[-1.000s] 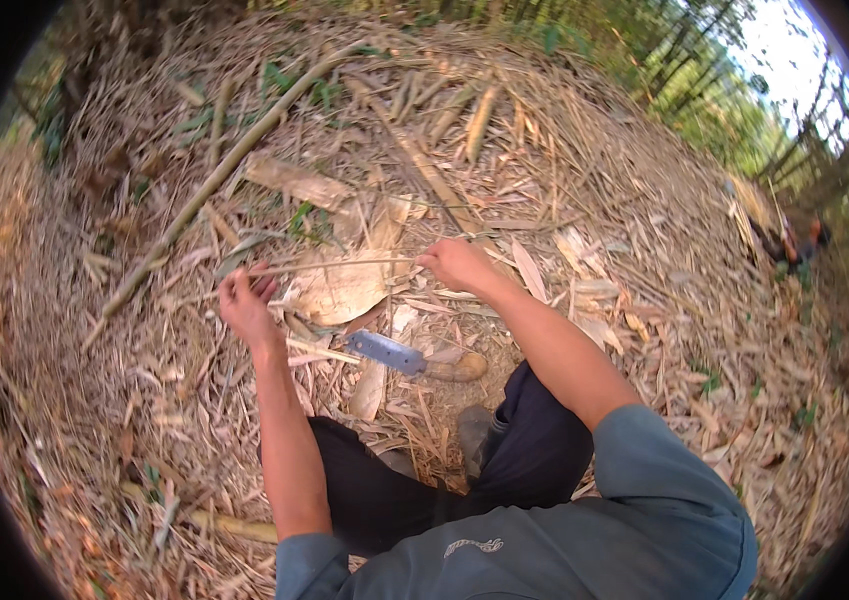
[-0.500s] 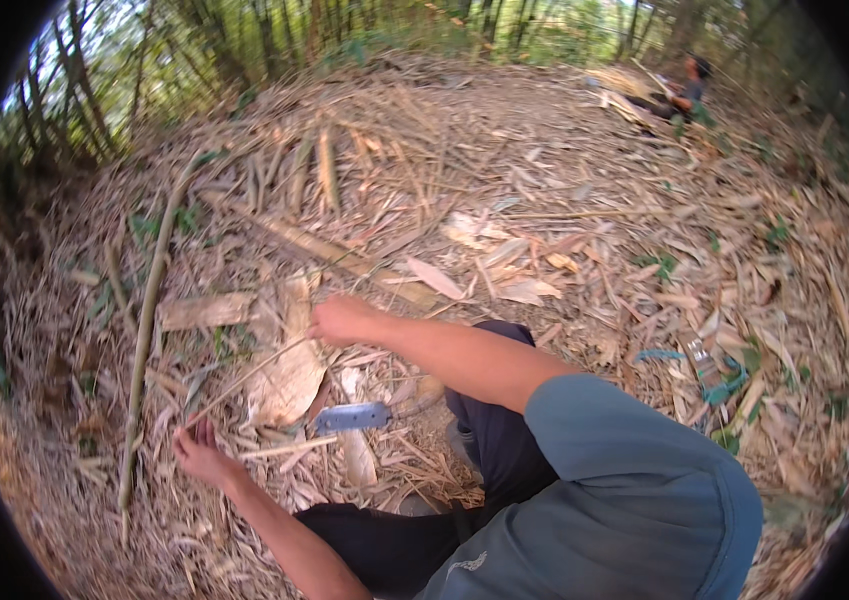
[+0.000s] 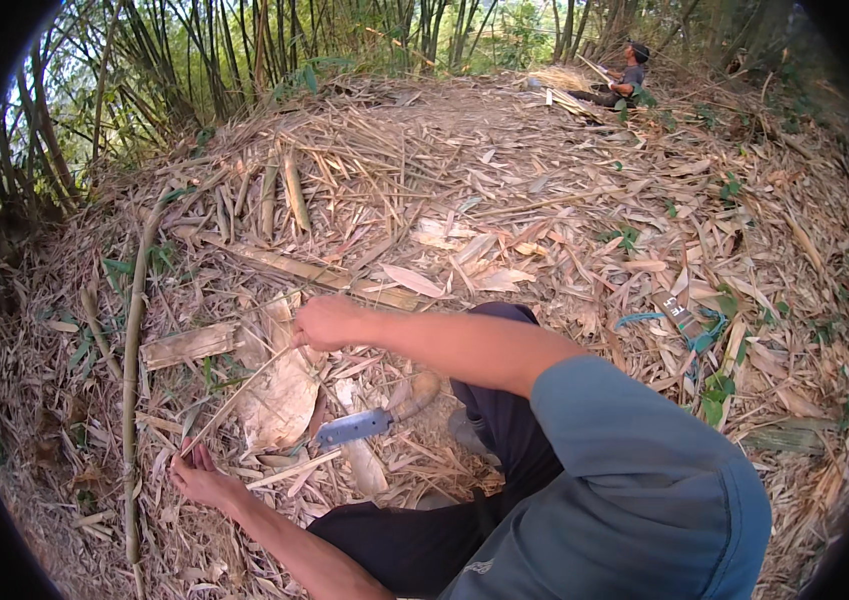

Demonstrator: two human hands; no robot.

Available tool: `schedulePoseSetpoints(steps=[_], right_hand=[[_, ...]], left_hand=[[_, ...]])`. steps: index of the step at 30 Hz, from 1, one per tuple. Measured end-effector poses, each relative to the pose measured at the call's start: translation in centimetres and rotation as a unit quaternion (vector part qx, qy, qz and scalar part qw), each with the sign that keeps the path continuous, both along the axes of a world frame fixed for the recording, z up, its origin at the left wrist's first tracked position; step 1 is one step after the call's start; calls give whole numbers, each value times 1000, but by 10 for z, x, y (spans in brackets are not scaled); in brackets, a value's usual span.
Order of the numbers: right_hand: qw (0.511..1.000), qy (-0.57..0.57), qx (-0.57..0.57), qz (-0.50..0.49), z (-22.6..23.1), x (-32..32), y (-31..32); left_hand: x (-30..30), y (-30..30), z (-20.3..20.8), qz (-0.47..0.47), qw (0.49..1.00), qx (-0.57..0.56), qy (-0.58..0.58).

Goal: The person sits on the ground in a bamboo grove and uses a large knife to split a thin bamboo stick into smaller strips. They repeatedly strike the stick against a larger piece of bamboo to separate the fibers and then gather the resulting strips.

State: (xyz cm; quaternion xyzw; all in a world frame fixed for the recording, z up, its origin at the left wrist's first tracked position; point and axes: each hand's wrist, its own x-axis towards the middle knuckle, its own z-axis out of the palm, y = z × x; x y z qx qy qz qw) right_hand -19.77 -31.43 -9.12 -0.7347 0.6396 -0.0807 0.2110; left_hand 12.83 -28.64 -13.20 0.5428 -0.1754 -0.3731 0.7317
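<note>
A thin bamboo strip [image 3: 242, 396] runs slantwise between my two hands. My left hand [image 3: 206, 482], low on the left, has its fingers closed on the strip's near end. Farther off, my right hand [image 3: 330, 323] is closed round the other end, with my arm reaching across from the right. Under the strip lies a broad, pale dry sheath [image 3: 282, 405]. A knife with a wide grey blade [image 3: 352, 428] and a wooden handle [image 3: 417, 394] lies on the litter in front of my knees, touched by neither hand.
A long bamboo pole [image 3: 132, 370] lies at the left. Beyond my hands are a split bamboo length [image 3: 294, 268] and cut pieces [image 3: 293, 190]. On the right lies a dark flat object [image 3: 679, 316] with a blue cord. Another person [image 3: 629, 78] sits far back near bamboo stems.
The view has tilted and shifted slightly, so the background sits lower and farther left. Both hands keep their hold on the strip, with little movement between them.
</note>
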Motion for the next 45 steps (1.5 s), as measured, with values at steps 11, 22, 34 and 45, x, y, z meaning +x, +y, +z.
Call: schedulePoseSetpoints(steps=[11, 22, 34, 45], right_hand=[[991, 90, 32, 96, 59, -56, -19], [987, 108, -32, 117, 53, -81, -46], [988, 79, -8, 132, -27, -162, -109], [979, 2, -18, 203, -35, -167, -122]], left_hand=[[-5, -28, -46, -198, 972, 107, -62], [-16, -16, -37, -327, 783, 99, -520], [-108, -21, -44, -420, 654, 199, -597], [-173, -5, -37, -434, 720, 224, -492]])
